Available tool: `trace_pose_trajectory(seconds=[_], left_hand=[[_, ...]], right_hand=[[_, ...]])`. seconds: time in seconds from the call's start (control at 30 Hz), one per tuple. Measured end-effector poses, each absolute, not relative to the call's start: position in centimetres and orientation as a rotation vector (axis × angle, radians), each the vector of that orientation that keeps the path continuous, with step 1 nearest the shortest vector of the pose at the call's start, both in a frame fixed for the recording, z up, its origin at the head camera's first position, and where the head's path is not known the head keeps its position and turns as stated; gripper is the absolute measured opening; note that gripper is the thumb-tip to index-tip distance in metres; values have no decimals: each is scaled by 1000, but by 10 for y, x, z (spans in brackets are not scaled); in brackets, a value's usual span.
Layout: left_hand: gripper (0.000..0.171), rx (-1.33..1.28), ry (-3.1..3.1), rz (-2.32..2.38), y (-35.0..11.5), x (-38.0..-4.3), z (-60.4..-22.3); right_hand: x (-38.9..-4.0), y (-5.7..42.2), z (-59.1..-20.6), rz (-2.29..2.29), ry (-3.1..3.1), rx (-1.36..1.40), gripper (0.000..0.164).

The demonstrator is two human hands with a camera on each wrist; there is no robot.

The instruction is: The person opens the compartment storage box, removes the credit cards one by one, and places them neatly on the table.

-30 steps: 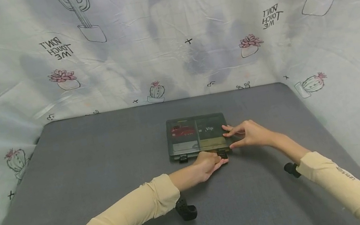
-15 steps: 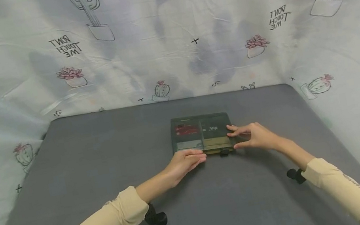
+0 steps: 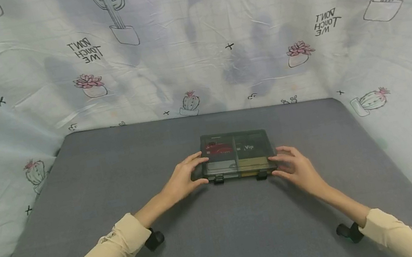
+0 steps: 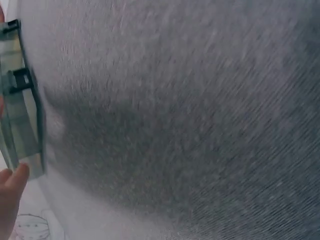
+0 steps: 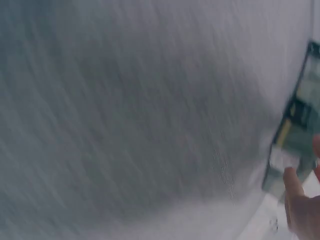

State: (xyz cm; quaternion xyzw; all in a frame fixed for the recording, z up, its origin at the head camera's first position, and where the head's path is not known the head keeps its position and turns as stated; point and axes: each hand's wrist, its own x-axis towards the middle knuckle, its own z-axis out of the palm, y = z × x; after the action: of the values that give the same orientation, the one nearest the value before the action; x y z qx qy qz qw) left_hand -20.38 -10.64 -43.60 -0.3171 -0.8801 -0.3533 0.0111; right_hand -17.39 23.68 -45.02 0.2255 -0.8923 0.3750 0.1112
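Observation:
A flat, see-through dark green plastic card case lies on the grey table, its lid down. Through the lid show two compartments with cards, one red and one dark card reading "Vip". Two black latches sit along its front side. My left hand is at the case's left end, fingertips at the lid's edge and thumb by the front corner. At the opposite end, my right hand has its fingers spread against the edge, thumb low at the front corner. Both wrist views catch only fingertips at the case.
The grey table spreads out around the case. Behind it and along both sides hangs a white cloth printed with cacti. A black wrist device sits under the left cuff, another by the right.
My left hand has left the front latches, crossing leftward to the case's left end. My right hand stays at the right end, its fingers slightly lower. The head view has shifted slightly.

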Motion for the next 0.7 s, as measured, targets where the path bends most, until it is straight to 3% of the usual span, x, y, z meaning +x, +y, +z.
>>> trace_pose_trajectory(seconds=[0.13,0.7], left_hand=[[69,-1023,-2814,-1083,-107,-210,-441],[61,-1081,-2784,-1100,-110,-218,-438]], right_hand=[[-162,230,-456,1156,-2613,563,46],[-155,241,-467,1244,-2482,604,54]])
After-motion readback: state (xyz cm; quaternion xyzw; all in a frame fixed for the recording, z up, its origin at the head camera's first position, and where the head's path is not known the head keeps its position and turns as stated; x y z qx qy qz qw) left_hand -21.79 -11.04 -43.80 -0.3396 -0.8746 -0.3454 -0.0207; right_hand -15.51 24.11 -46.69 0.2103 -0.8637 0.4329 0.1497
